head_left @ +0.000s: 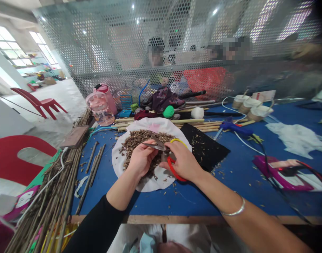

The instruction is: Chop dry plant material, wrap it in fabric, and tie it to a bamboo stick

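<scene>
Red and yellow plastic loops form the handles of the scissors point(164, 149), which I hold in my right hand point(184, 161) with fingers closed through the red loop; the dull metal blades point left and stand partly open over the heap. My left hand point(141, 158) sits just left of the blades, fingers curled in at the blade tips; whether it pinches a piece there I cannot tell, as the fingers hide it. Both hands work above a round white sheet point(161, 181), thin and crumpled at the rim, lying near the bench's front edge, left of centre. On the sheet lies a loose pile of brown cuttings point(136, 140), short, dry and fibrous. The bench point(229, 189) has a blue surface flecked with stray chips. A flat black mat point(205, 147) touches the sheet's right side. Long thin dry stalks point(58, 196) lie bundled along the bench's left edge. A clear plastic jug point(100, 108) stands toward the back left corner. A silver bangle point(233, 211) circles my right wrist.
</scene>
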Motion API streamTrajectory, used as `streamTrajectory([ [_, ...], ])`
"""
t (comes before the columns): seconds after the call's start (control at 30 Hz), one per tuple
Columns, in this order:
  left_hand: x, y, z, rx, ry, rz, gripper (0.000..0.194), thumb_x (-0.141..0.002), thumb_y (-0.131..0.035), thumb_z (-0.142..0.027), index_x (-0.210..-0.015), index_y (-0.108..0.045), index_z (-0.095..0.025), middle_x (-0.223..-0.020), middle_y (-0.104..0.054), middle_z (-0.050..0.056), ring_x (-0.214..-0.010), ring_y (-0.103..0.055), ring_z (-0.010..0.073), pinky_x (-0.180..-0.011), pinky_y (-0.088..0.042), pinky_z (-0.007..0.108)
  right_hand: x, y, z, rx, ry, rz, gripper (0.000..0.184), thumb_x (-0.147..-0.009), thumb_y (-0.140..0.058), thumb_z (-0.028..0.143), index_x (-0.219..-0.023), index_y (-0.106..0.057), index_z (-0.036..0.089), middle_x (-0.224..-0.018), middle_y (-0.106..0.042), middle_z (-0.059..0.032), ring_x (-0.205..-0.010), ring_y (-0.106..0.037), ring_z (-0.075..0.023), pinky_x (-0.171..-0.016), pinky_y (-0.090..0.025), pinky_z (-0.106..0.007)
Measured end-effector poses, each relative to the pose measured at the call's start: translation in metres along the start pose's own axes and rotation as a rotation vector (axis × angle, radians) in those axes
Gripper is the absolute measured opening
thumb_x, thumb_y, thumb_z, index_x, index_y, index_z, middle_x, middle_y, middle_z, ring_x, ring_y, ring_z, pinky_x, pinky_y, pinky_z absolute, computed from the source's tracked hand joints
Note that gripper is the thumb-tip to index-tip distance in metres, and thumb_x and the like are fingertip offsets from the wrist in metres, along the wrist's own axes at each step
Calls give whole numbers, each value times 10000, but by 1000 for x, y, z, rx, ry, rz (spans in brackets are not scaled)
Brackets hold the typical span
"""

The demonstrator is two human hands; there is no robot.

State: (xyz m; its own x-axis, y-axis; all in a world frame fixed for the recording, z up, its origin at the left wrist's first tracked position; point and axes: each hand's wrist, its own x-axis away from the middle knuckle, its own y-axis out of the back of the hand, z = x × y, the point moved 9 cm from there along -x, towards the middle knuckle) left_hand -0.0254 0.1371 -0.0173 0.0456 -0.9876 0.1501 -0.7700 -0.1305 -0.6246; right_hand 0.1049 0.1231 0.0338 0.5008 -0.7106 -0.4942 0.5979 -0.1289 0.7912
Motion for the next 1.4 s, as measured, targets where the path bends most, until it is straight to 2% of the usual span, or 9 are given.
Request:
streamTrajectory([
  [0.23,-2,1,-6,0,-86,31,359,-576,-820,-126,-869,-617,-155,-745,-694,-9,-674,-646,88,-705,-512,207,0,0,0,-22,-17,8,601,-794,-609,595,-1152,-564,115,-975,-599,-146,-909,-576,-290,-805,-498,-431],
  [0.37,0,-1,-15,-46,-164,37,382,-575,-842,-175,-851,-578,-168,-716,-690,-25,-642,-632,80,-677,-505,203,1,-3,-4,-77,-58,38,592,-797,-596,609,-1154,-582,138,-968,-626,-136,-893,-606,-278,-784,-512,-405],
  [0.57,4,-4,-21,-105,-201,35,424,-550,-868,-259,-808,-543,-172,-653,-653,-44,-602,-601,69,-652,-470,186,5,-7,-9,-153,-95,41,613,-786,-607,615,-1174,-595,141,-1021,-663,-153,-919,-638,-281,-809,-520,-402],
  [0.7,5,-3,-20,-127,-206,17,389,-567,-850,-269,-782,-542,-168,-659,-650,-33,-622,-604,75,-672,-463,195,6,-9,-10,-169,-102,29,598,-794,-603,607,-1170,-603,141,-1022,-677,-156,-927,-649,-281,-808,-518,-388],
  [1.07,5,11,-22,-285,-233,-106,278,-609,-756,-245,-785,-558,-160,-608,-624,-32,-566,-567,77,-607,-414,199,6,-19,-12,-170,-170,113,422,-845,-578,532,-1064,-638,177,-852,-694,-83,-726,-639,-206,-674,-484,-294],
  [1.23,4,10,-23,-340,-225,-104,289,-614,-743,-245,-810,-545,-168,-634,-636,-21,-595,-588,94,-633,-428,217,6,-18,-13,-135,-213,151,369,-849,-576,504,-1038,-648,196,-793,-696,-63,-650,-622,-189,-619,-457,-275],
  [1.4,3,10,-25,-294,-248,-103,339,-627,-749,-254,-815,-474,-190,-586,-594,-60,-548,-553,74,-610,-415,198,8,-21,-18,-148,-263,184,361,-861,-554,505,-1042,-644,206,-786,-697,-54,-639,-625,-185,-598,-439,-260],
])
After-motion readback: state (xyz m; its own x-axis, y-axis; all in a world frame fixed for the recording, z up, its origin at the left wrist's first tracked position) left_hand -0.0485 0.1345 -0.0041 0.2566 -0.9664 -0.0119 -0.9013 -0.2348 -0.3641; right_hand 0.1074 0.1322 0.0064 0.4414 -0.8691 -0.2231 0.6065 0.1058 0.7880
